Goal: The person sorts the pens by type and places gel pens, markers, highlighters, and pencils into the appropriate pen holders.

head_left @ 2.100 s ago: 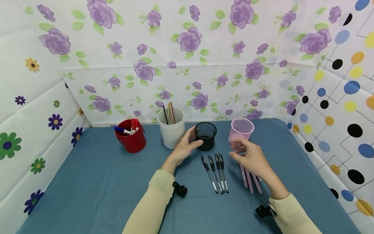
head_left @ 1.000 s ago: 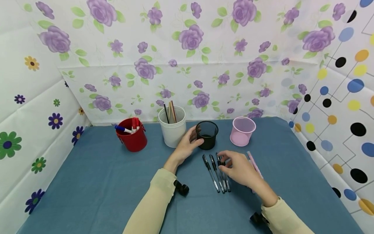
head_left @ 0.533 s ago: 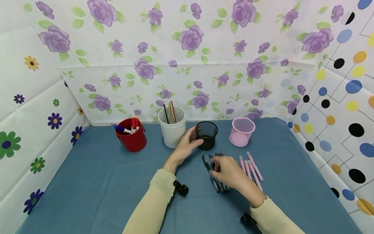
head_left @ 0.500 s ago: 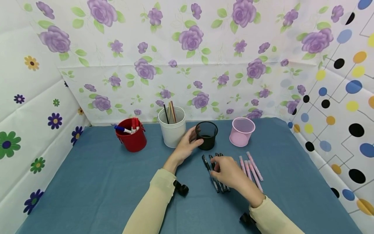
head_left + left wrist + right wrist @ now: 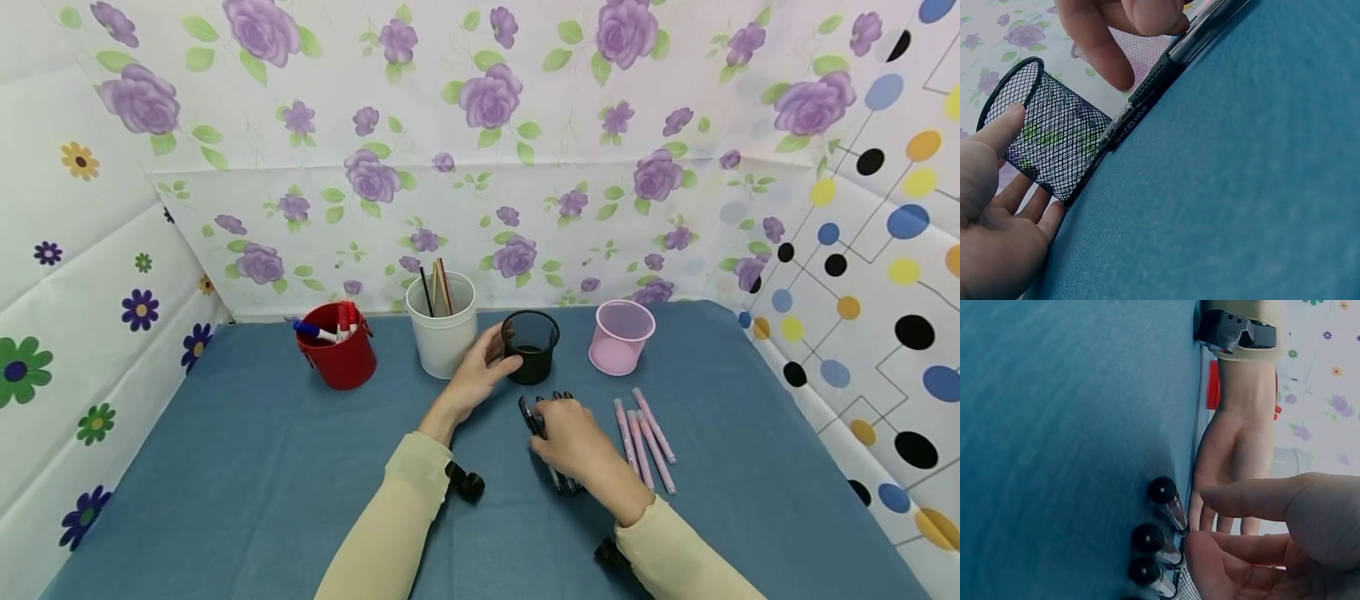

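Note:
The left hand holds the black mesh pen holder from its left side. In the left wrist view its thumb lies against the mesh wall of the holder, with the other fingers low near the base. Over several black gel pens on the cloth, the right hand reaches down with bent fingers. The right wrist view shows a gap between thumb and forefinger, close to the nearest pen. No pen is lifted. The right hand hides the middle of the pens.
Several pink pens lie right of the right hand. Behind them stands a pink mesh holder. A white cup with pencils and a red cup with markers stand at the left. A floral sheet rises behind the blue cloth.
The right hand has moved left and down from beside the pink holder, past the pink pens, to the leftmost black pen. The left hand stays at the black holder.

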The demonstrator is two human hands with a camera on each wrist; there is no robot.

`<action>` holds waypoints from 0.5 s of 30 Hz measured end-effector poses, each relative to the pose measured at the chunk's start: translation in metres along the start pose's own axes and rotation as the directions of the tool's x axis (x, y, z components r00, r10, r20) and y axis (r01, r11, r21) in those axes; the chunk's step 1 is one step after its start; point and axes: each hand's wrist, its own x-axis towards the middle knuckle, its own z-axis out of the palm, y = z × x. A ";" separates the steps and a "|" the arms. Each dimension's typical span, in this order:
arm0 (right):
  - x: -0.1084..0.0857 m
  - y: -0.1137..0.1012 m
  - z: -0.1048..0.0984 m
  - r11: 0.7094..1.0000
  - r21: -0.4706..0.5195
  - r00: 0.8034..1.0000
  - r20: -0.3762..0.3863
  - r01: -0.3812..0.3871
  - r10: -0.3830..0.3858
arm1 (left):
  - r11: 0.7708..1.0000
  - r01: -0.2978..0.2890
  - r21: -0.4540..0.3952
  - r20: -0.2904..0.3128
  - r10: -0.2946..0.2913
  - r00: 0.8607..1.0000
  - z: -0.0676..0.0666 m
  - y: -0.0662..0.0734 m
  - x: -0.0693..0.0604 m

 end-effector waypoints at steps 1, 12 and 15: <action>0.000 -0.001 0.001 1.000 -0.007 1.000 -0.002 -0.004 0.004 | 1.000 0.000 0.002 -0.001 0.000 1.000 0.000 0.000 0.000; 0.001 -0.009 0.006 0.994 -0.111 1.000 -0.023 -0.005 0.003 | 1.000 0.006 0.014 -0.010 -0.006 1.000 0.000 0.000 0.001; 0.002 -0.010 0.007 0.992 -0.128 0.999 -0.033 0.007 -0.011 | 1.000 0.006 0.016 -0.011 -0.006 1.000 0.000 -0.001 0.001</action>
